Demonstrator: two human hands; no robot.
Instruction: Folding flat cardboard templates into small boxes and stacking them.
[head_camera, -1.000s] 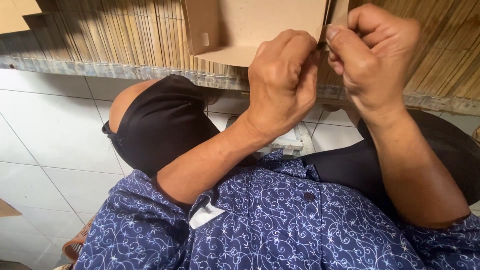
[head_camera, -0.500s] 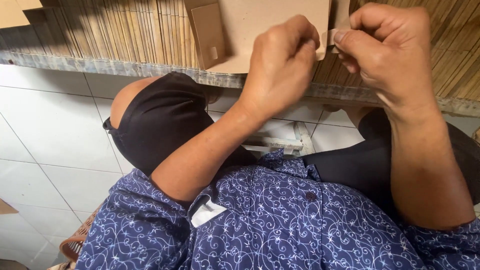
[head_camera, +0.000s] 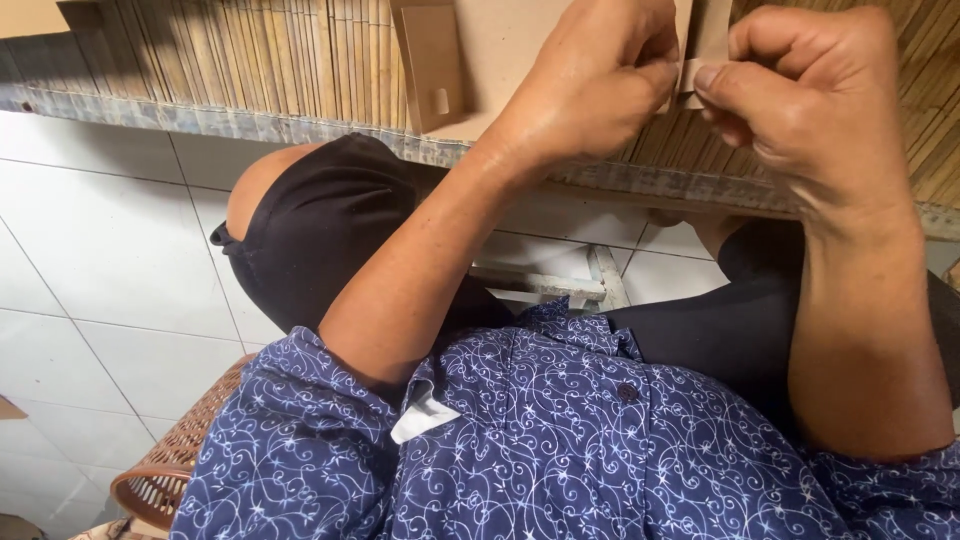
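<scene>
- The flat brown cardboard piece (head_camera: 520, 60) is held up at the top of the view, in front of a bamboo-slat mat (head_camera: 250, 60); its upper part runs out of the picture, so its full shape cannot be told.
- The left hand (head_camera: 590, 90) is closed on the cardboard's right-hand portion, fingers curled over its face and thumb side pressing toward the right edge.
- The right hand (head_camera: 810, 120) sits just beside it, touching or nearly touching, with thumb and forefinger pinched on a narrow cardboard flap (head_camera: 705, 50) at that same edge.
- The relation that counts: the flap lies between the two hands, its long axis running up and down, and both grips meet there; the right hand's fingertips are the nearer to it.
- A second small folded tab (head_camera: 430, 65) stands at the cardboard's left edge, well apart from either hand and untouched.
- Both forearms rise from a blue patterned shirt (head_camera: 520, 440); black-clad knees (head_camera: 320, 230) lie below the cardboard.
- Beneath are white floor tiles (head_camera: 110, 260), with a woven basket (head_camera: 170, 470) at the lower left corner of the view.
</scene>
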